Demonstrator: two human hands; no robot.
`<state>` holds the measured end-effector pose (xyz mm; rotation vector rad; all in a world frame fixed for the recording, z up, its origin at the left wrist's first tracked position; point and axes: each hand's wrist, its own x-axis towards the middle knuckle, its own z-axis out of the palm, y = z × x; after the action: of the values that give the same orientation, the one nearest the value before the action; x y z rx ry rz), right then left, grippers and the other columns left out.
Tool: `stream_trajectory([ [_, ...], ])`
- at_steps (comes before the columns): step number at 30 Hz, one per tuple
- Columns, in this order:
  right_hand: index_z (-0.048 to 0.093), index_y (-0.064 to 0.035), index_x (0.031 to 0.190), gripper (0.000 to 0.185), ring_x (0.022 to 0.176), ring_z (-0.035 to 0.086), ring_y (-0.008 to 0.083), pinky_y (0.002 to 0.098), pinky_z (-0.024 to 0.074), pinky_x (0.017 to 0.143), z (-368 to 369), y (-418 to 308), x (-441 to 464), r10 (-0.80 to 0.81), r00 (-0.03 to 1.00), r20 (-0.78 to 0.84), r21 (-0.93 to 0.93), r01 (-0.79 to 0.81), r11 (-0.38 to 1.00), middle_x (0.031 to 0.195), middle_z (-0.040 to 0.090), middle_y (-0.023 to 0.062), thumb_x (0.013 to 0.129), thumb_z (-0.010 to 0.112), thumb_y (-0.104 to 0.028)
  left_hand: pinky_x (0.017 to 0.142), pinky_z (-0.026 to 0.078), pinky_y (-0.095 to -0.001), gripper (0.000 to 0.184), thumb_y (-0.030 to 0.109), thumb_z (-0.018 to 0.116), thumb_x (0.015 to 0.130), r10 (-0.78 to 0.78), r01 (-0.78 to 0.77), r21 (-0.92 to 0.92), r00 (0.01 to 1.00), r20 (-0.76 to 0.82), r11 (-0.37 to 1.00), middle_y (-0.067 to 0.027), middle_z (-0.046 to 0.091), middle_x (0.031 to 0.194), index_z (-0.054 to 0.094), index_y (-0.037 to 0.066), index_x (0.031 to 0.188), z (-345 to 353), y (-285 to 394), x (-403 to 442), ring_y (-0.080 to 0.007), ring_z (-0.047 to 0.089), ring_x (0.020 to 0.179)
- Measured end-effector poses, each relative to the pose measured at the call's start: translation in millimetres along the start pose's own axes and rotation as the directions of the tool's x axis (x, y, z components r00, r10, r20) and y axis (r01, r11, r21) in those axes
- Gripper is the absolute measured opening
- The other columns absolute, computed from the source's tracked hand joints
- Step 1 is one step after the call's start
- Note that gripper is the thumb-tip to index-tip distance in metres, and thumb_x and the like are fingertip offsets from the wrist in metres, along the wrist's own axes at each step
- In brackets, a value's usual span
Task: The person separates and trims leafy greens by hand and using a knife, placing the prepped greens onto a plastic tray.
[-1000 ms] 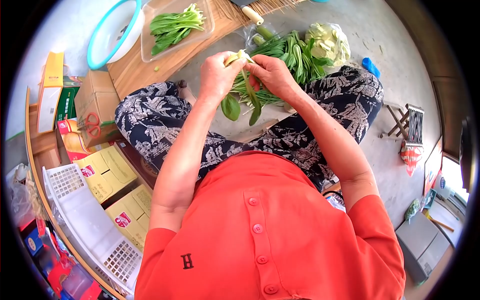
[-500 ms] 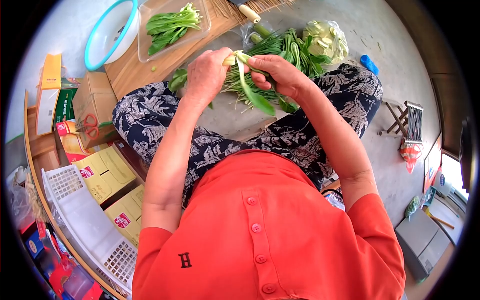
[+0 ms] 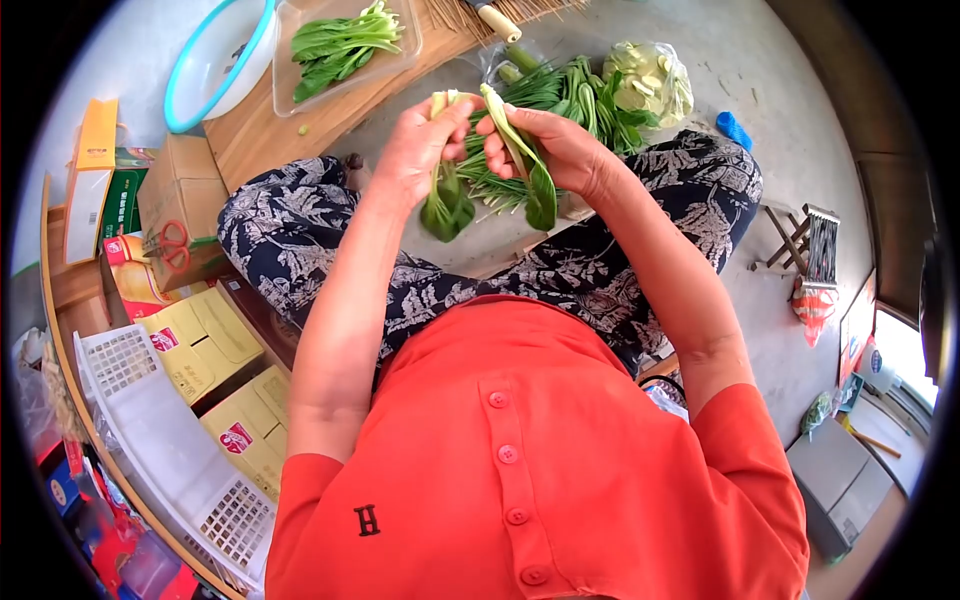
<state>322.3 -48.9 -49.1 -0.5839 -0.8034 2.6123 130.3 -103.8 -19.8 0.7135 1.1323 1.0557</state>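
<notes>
Leafy green stalks (image 3: 447, 205) are gripped in my left hand (image 3: 418, 145), pale ends up and dark leaves hanging down. My right hand (image 3: 550, 148) pinches another leafy stalk (image 3: 541, 196), its pale tip pointing up and its leaf drooping. A small gap separates the two hands. Just beyond them, a pile of greens (image 3: 585, 100) and long thin green stems (image 3: 490, 187) lie on the floor. Cut greens (image 3: 345, 48) rest in a clear tray (image 3: 412, 50) on the wooden board at upper left.
A blue-rimmed basin (image 3: 178, 110) leans beside the wooden board (image 3: 245, 150). Beyond the greens sits a plastic bag of pale pieces (image 3: 650, 82). Red-handled scissors (image 3: 173, 247) are at a cardboard box (image 3: 190, 190). A folding stool (image 3: 822, 245) stands at right.
My hands have moved apart, and the greens that met between them are now separate, some in each hand. The leaves hang lower beneath both hands.
</notes>
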Motion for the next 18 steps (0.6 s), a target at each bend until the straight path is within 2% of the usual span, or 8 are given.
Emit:
stream_trajectory([
  [3,0.059,0.0042,0.105,0.046,0.081,0.066,0.0222,0.0306,0.0559,0.073,6,1,0,0.023,0.999,-0.039,-0.109,-0.027,0.994,0.089,0.066,0.0127,0.103,0.035,-0.035,0.054,0.035,-0.0209,0.019,0.020,0.065,0.091,-0.019,0.020,-0.024,0.997,0.072,0.999,0.0055,0.049,0.072,0.064,0.004,0.100,3,-7,2,-0.0044,0.038,0.055],
  [8,0.060,0.0035,0.103,0.048,0.079,0.066,0.0199,0.0300,0.0549,0.073,13,4,-1,0.021,0.987,-0.158,-0.207,-0.054,0.977,0.091,0.066,0.0125,0.102,0.037,-0.039,0.051,0.034,-0.0209,0.021,0.022,0.072,0.086,-0.019,0.022,0.062,0.998,-0.052,0.998,0.0052,0.055,0.073,0.066,0.005,0.096,6,-7,2,-0.0039,0.038,0.053],
  [10,0.062,0.0002,0.103,0.046,0.075,0.064,0.0157,0.0279,0.0520,0.069,11,8,0,-0.171,0.960,-0.222,-0.473,0.048,0.880,0.091,0.066,0.0100,0.101,0.042,-0.042,0.051,0.034,-0.0208,0.022,0.022,0.073,0.085,-0.034,0.045,0.119,0.995,-0.095,0.992,0.0054,0.056,0.072,0.067,0.005,0.097,2,-8,4,-0.0039,0.039,0.053],
  [11,0.063,-0.0024,0.098,0.037,0.071,0.060,0.0116,0.0256,0.0487,0.066,10,9,2,-0.210,0.947,-0.242,-0.500,0.064,0.864,0.087,0.067,0.0065,0.098,0.052,-0.038,0.051,0.033,-0.0207,0.024,0.023,0.075,0.083,-0.045,0.069,0.174,0.990,-0.137,0.982,0.0056,0.056,0.071,0.067,0.004,0.097,1,-9,5,-0.0039,0.039,0.053],
  [12,0.063,-0.0024,0.098,0.037,0.071,0.060,0.0116,0.0256,0.0487,0.066,10,9,1,-0.211,0.947,-0.243,-0.499,0.065,0.864,0.087,0.067,0.0065,0.098,0.052,-0.038,0.051,0.033,-0.0207,0.024,0.023,0.075,0.083,-0.045,0.069,0.176,0.990,-0.136,0.982,0.0056,0.056,0.071,0.067,0.004,0.097,2,-9,4,-0.0039,0.039,0.053],
  [14,0.064,-0.0042,0.098,0.028,0.078,0.057,0.0074,0.0242,0.0449,0.071,8,5,-2,-0.222,0.962,-0.159,-0.722,0.040,0.691,0.086,0.066,0.0015,0.096,0.057,-0.031,0.051,0.033,-0.0214,0.022,0.022,0.074,0.083,0.011,0.050,0.332,0.984,-0.180,0.942,0.0061,0.055,0.068,0.068,0.004,0.096,5,-8,5,-0.0038,0.039,0.053],
  [16,0.063,-0.0046,0.090,0.024,0.069,0.054,0.0056,0.0227,0.0417,0.065,12,5,-1,-0.244,0.957,-0.158,-0.699,0.066,0.713,0.077,0.063,-0.0012,0.094,0.060,-0.028,0.054,0.039,-0.0233,0.023,0.021,0.073,0.083,0.089,-0.016,0.421,0.984,-0.156,0.907,0.0030,0.060,0.071,0.069,0.003,0.096,3,-10,6,-0.0055,0.047,0.057],
  [18,0.062,-0.0049,0.087,0.023,0.063,0.051,0.0060,0.0219,0.0404,0.060,16,1,-3,-0.199,0.941,-0.276,-0.668,-0.039,0.743,0.071,0.060,-0.0021,0.095,0.059,-0.027,0.056,0.044,-0.0252,0.024,0.021,0.072,0.082,0.165,-0.080,0.505,0.978,-0.126,0.859,0.0000,0.065,0.074,0.070,0.001,0.096,0,-13,7,-0.0071,0.054,0.061],
])
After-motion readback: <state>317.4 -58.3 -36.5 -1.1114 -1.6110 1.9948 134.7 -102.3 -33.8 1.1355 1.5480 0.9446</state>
